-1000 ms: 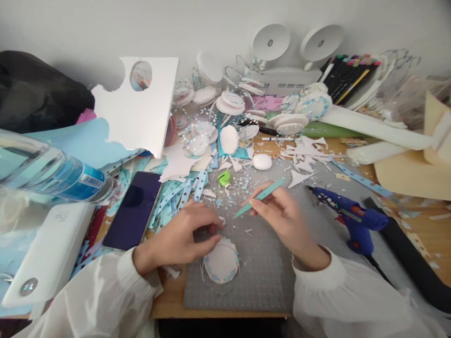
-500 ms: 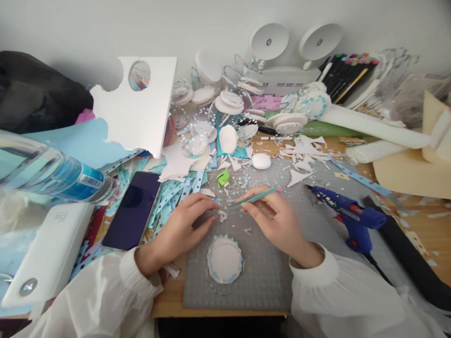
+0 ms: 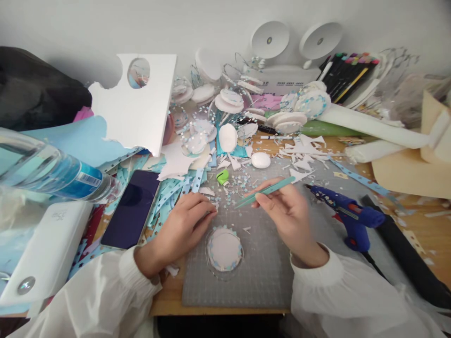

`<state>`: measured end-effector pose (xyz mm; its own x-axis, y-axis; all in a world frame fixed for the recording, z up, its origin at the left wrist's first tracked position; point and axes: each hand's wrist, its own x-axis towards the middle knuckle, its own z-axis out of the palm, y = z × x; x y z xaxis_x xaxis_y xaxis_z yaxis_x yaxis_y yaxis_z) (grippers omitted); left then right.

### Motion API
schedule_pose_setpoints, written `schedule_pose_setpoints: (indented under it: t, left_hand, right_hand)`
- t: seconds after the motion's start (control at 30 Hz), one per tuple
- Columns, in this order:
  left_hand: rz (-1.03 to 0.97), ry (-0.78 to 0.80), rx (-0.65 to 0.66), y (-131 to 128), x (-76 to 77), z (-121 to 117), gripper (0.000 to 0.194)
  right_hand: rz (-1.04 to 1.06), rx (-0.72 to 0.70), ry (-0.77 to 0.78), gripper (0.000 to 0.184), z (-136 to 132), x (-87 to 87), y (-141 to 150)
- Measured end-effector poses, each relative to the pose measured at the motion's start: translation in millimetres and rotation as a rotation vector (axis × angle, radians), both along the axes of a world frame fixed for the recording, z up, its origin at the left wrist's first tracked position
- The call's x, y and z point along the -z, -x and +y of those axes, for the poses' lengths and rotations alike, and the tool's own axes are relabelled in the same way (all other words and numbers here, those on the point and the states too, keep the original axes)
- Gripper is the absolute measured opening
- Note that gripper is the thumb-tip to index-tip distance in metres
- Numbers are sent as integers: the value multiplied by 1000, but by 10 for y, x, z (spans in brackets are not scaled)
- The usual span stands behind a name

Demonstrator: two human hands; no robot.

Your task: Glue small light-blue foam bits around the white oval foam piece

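Note:
My right hand (image 3: pixel 289 213) grips teal tweezers (image 3: pixel 268 191), their points aimed left over small star-shaped bits (image 3: pixel 239 183). The fingers of my left hand (image 3: pixel 186 220) are closed together just above the cutting mat (image 3: pixel 268 281); whatever is between the tips is hidden or too small to name. Below and between both hands lies a round white disc (image 3: pixel 225 249), edged with pale blue and white bits. Thin clear wire loops around it. A small bright green object (image 3: pixel 222 177) sits beyond my left fingertips.
A blue glue gun (image 3: pixel 352 211) lies to the right, its cord running toward me. At left are a phone (image 3: pixel 132 209), a white power bank (image 3: pixel 47 251) and a water bottle (image 3: pixel 70 178). Decorated discs (image 3: pixel 229 101) crowd the back; a white foam board (image 3: pixel 137 112) stands behind.
My right hand with the tweezers has moved right, away from my left. My left fingers have closed, and the small white ring-like piece beside them no longer shows. The disc appears slightly higher.

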<state>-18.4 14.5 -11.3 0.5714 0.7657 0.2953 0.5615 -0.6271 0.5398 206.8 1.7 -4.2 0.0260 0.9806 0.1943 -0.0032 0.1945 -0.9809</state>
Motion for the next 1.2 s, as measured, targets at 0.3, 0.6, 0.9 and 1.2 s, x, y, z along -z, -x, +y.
schedule_pose_setpoints:
  t: [0.3, 0.6, 0.9, 1.2]
  left_hand:
    - [-12, 67, 5, 5, -14, -1, 16]
    - [43, 44, -51, 6, 67, 43, 13]
    - [-584, 652, -133, -88, -148, -39, 9]
    - [-776, 978, -10, -87, -165, -76, 5]
  right_hand:
    - [17, -244, 146, 15, 9, 22, -15]
    - [42, -270, 174, 17, 19, 47, 1]
    - [0, -316, 220, 14, -46, 5, 57]
    - [-176, -410, 256, 22, -110, -90, 185]
